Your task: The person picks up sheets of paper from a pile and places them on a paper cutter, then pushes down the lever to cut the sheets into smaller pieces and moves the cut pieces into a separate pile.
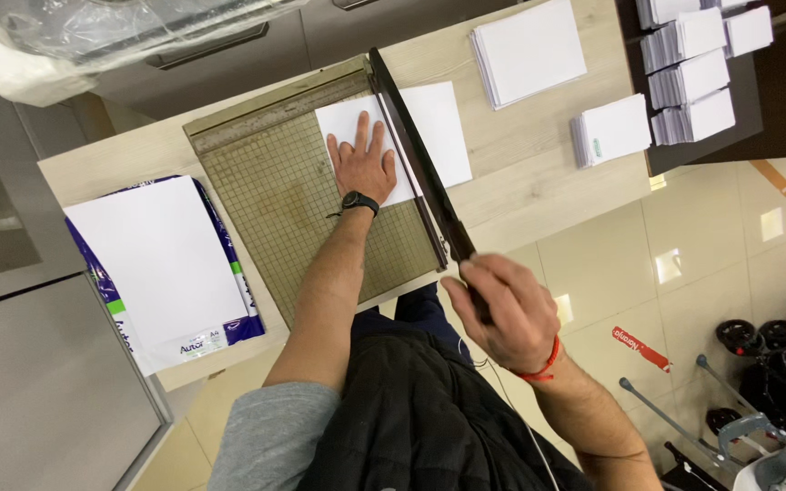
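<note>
Head view, looking down: a guillotine paper cutter (293, 195) with a gridded board sits on a light wooden counter (529, 173), and the left hand (363, 162), fingers spread flat, presses a white sheet of paper (425, 127) onto the board, the sheet reaching past the cutting edge under the blade arm. The right hand (507, 314) is curled tight around the handle of the dark blade arm (420, 164), which lies low over the sheet. An opened ream of white paper (161, 264) lies left of the cutter, and stacks of cut white cards (611, 130) sit to the right.
</note>
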